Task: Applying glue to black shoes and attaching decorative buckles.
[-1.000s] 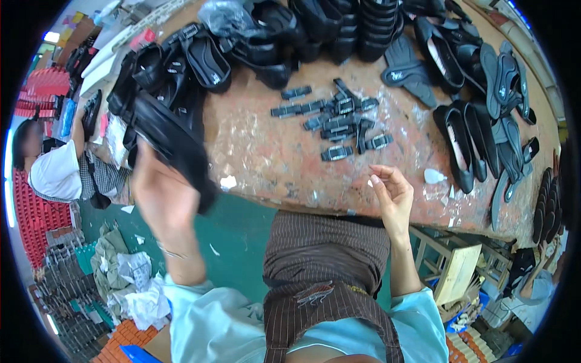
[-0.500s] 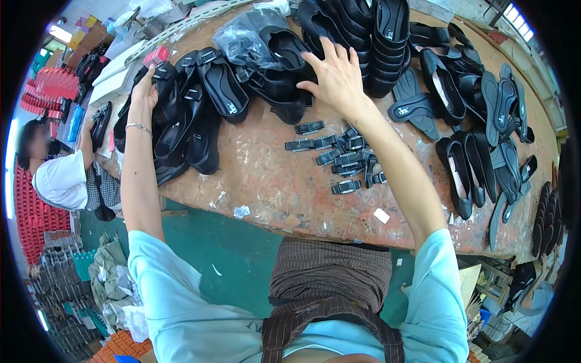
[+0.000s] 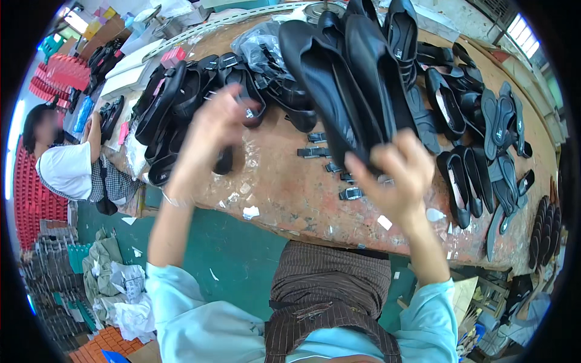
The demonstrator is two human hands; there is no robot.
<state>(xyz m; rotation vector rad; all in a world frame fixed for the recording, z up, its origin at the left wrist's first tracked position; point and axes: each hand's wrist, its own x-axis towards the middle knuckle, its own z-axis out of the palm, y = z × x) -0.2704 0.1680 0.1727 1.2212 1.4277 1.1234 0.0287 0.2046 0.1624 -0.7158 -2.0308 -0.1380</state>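
Note:
A pair of black slip-on shoes is lifted above the table, toes pointing away from me. My right hand, smeared by motion, is closed around their heel ends. On the left my left hand is blurred too, and its fingers cannot be made out. Beside it lies a cluster of black shoes, several fitted with buckled straps. Partly covered by the lifted pair, black buckle-strap pieces lie at mid-table.
More black shoes and loose dark insoles spread over the right of the worn table. Clear plastic wrapping and a small pink box are at the far side. A person works at the left.
My right hand has come nearer and to the right, now carrying the black shoes up from the far stack. My left hand has moved right and nearer, leaving the shoe it touched.

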